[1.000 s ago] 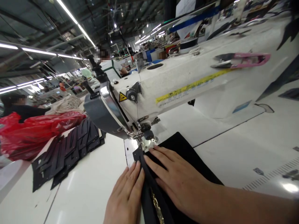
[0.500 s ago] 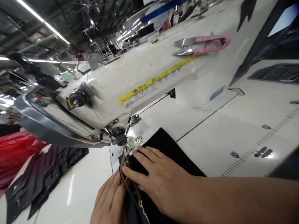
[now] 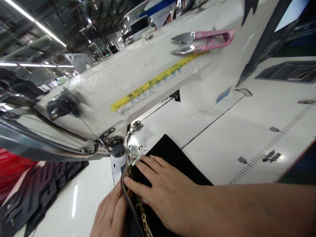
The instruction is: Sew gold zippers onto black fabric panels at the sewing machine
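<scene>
Black fabric (image 3: pixel 172 151) lies on the sewing machine bed, its edge by the presser foot and needle area (image 3: pixel 128 153). My right hand (image 3: pixel 160 187) rests flat on it with fingers spread, fingertips close to the foot. My left hand (image 3: pixel 111 210) lies along the fabric's left side, fingers close together and stretched forward, their tips partly hidden. Between the hands runs a dark cord-like strip (image 3: pixel 130 205) leading up to the foot. Beside it a gold chain or zipper (image 3: pixel 144 219) lies on the fabric.
The white machine arm (image 3: pixel 98 79) spans the view above my hands, with pink-handled thread snips (image 3: pixel 212 38) on it. Stacked black pieces (image 3: pixel 46 187) and red plastic (image 3: pixel 14 171) lie at left. A ruler scale (image 3: pixel 266 144) marks the right tabletop.
The camera view has shifted, so the machine and snips appear farther left. Both hands keep nearly the same place beside the presser foot and on the fabric.
</scene>
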{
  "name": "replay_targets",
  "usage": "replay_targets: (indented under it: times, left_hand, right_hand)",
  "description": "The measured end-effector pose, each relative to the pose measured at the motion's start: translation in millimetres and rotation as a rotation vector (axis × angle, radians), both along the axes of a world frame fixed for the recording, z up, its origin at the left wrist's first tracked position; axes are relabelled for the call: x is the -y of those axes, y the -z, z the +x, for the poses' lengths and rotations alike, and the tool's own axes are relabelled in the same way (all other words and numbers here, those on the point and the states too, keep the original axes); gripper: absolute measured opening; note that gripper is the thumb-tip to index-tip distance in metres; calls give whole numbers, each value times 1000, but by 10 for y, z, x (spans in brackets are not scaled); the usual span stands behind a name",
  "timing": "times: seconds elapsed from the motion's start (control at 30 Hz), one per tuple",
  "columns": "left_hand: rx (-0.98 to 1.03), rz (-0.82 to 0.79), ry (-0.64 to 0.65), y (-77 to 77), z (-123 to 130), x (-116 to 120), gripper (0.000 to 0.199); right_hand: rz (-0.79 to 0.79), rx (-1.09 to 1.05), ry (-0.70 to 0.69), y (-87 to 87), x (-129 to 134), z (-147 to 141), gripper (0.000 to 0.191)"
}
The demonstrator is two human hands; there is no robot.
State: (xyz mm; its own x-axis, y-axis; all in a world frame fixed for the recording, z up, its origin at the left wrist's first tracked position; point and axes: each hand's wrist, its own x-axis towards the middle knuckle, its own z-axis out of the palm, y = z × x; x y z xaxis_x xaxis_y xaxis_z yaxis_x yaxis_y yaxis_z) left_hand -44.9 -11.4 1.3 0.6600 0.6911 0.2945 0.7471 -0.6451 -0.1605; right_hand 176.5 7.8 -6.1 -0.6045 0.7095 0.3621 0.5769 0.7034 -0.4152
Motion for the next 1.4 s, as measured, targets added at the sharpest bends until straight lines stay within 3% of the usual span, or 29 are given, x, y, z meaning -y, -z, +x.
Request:
replay_targets:
  times: [0.3, 0.47, 0.63, 0.97, 1.17, 1.4]
  left_hand:
    - [-64, -5, 10, -96, 188, 43, 37]
    - [26, 32, -8, -28, 224, 83, 38]
    - [81, 70, -75, -15, 260, 135, 37]
    - [77, 74, -56, 41, 278, 148, 34]
    - [108, 74, -67, 3, 380, -51, 34]
    - [110, 94, -33, 84, 417, -290, 33]
  right_hand:
    - [115, 12, 61, 25, 13, -25, 45]
    - [99, 146, -6, 15, 53, 10, 50]
    - [226, 209, -2, 68, 64, -2, 53]
    - [290, 296, -27, 23, 84, -19, 56]
    - [284, 346, -3, 28, -90, 21, 54]
    - [195, 339, -31, -3, -325, 47, 51]
